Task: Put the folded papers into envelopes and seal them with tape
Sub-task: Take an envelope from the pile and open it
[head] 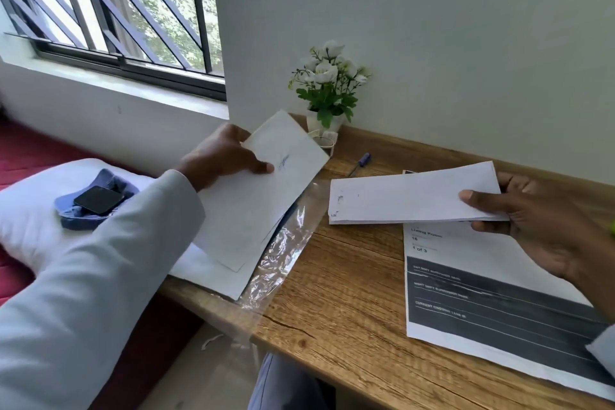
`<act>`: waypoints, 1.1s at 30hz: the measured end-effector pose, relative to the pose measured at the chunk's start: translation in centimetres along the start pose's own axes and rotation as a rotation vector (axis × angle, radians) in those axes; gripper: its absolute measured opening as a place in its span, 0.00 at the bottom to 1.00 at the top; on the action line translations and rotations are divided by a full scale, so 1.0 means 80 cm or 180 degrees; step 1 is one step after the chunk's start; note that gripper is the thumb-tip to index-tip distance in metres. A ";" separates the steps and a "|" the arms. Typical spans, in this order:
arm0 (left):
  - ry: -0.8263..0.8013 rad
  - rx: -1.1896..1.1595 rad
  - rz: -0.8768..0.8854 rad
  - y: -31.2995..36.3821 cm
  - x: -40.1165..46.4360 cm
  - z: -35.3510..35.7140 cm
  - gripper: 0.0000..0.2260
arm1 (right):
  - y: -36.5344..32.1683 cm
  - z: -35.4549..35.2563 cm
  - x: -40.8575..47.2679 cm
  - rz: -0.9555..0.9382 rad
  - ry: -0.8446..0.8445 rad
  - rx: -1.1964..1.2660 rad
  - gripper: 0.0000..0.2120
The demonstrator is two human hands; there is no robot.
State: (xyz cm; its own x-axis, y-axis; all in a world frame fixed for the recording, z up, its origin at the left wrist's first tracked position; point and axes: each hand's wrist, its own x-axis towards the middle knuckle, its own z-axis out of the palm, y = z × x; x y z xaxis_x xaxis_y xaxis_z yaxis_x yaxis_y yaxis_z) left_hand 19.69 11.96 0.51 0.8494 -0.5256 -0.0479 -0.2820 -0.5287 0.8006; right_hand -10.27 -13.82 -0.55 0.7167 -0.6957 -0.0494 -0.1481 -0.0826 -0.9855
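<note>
2 hands busy: left hand point(229, 156) pinches envelope point(263, 190), right hand point(532, 213) grips folded papers point(412, 196). Spread envelope mouth first, then slide papers in fold-first.

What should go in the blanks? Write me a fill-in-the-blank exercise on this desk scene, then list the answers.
1. The right hand holds the folded paper above the printed ____.
2. The left hand grips an envelope marked with a small ____ scribble.
3. The flower pot stands against the ____.
4. On the pillow, a black phone lies on a ____ cloth.

Missing words: form; blue; wall; blue
</note>
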 end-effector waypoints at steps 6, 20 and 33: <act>-0.0380 -0.1564 0.0199 0.046 -0.015 0.011 0.10 | -0.005 -0.037 -0.014 -0.0228 0.0183 0.0115 0.16; -0.0542 -0.2937 -0.0222 0.126 -0.030 0.162 0.13 | 0.027 -0.079 -0.060 0.0023 0.1265 -0.0147 0.06; -0.2210 0.0002 0.0722 0.152 -0.040 0.192 0.11 | 0.034 -0.090 -0.061 0.0160 0.1145 -0.1539 0.23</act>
State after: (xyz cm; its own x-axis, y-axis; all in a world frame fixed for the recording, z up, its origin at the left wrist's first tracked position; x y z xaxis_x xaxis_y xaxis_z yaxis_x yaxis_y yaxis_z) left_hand 6.68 -3.05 1.21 0.2913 -0.9237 -0.2489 -0.4178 -0.3569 0.8355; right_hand -19.06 -15.81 -1.79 0.4377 -0.8979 0.0470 -0.5293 -0.2995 -0.7938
